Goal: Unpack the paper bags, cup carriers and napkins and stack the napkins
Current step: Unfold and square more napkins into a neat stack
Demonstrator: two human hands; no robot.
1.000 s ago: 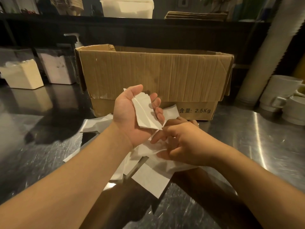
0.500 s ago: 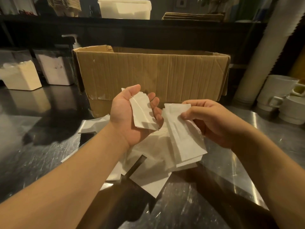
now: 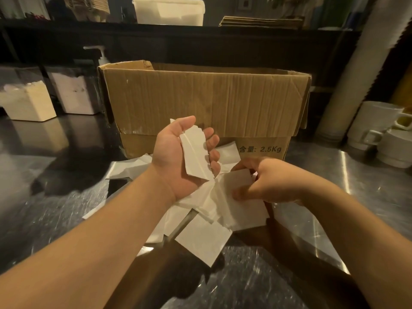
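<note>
1. Head view: your left hand (image 3: pixel 176 161) is raised palm up just in front of the cardboard box (image 3: pixel 205 101), and its fingers (image 3: pixel 213 141) curl loosely round a small stack of folded napkins (image 3: pixel 195 156) lying across the palm.
2. Your right hand (image 3: pixel 269 180) is lower and to the right, down on the loose napkins (image 3: pixel 205 237); its fingers (image 3: pixel 239 194) and thumb pinch a few white napkins (image 3: pixel 238 181) at the top of that heap.
3. The loose napkins lie scattered and overlapping on the shiny steel worktop (image 3: pixel 55 197), between your forearms and touching the foot of the box.
4. The box stands open at the top, with "2.5Kg" printed low on its front.
5. White mugs (image 3: pixel 376 126) sit on the worktop to the right of the box.
6. Two pale containers (image 3: pixel 29 103) and a pump bottle (image 3: pixel 101 55) stand to the left of it.
</note>
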